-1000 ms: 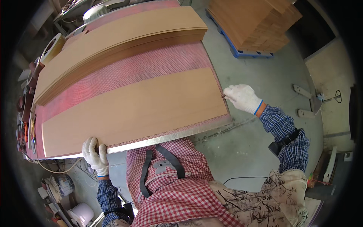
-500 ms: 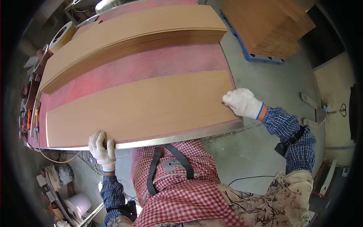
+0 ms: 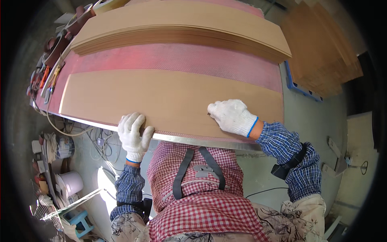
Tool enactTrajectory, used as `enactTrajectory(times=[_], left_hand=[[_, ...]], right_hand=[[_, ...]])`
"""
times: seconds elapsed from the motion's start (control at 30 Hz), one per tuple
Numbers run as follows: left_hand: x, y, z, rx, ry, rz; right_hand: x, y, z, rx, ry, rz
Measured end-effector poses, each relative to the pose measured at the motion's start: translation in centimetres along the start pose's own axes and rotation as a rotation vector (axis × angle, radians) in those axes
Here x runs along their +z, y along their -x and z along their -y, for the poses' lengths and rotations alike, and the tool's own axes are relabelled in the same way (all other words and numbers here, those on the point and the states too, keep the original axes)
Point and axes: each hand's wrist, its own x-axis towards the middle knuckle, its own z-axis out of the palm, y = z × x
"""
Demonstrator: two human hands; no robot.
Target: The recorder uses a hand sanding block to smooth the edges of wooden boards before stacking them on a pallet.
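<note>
A long, thin brown board [image 3: 161, 97] lies flat on the pink mesh-covered table [image 3: 133, 57], along its near side. My left hand [image 3: 134, 132], in a white knitted glove, rests at the board's near edge with its fingers apart and thumb spread. Over the right half of the board, my gloved right hand [image 3: 234, 117] is closed. A small dark edge shows at its fingertips, too little to name. Beyond a strip of mesh stands a stack of similar boards [image 3: 181, 30].
A metal strip [image 3: 201, 142] runs along the table's front edge. Pliers-like hand tools [image 3: 52, 82] and brown rolls [image 3: 56, 48] sit at the left end. Brown sheets [image 3: 318, 52] are piled on a blue pallet [image 3: 298, 86] at the far right. A pale bucket [image 3: 70, 183] stands on the floor.
My right hand has moved left along the board, from its right end toward the middle. The whole view has shifted. My left hand stays at the near edge.
</note>
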Motion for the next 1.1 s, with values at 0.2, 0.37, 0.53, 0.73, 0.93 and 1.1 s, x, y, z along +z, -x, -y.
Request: enactTrajectory(times=[0.2,0.37,0.53,0.73,0.93,1.1], left_hand=[[-0.4,-0.4,-0.4,-0.053,0.073,-0.009],[0.1,-0.9,0.5,0.007,0.106,-0.102],[-0.2,-1.3,0.0,-0.002,0.093,-0.150],[0.4,-0.3,-0.3,-0.053,0.080,-0.231],[1.6,1.6,-1.8,-0.008,0.150,-0.260],[0.8,0.8,-1.8,-0.018,0.204,-0.298]], right_hand=[[-0.2,-7.3,4.2,-0.099,-0.008,-0.111],[-2.0,-13.4,8.2,-0.103,-0.023,-0.008],[-3.0,-18.7,11.9,-0.078,-0.011,0.063],[-3.6,-24.6,16.6,-0.106,-0.032,0.057],[-2.9,-29.3,20.0,-0.183,0.022,0.030],[-5.5,-34.3,24.9,-0.177,0.065,0.065]])
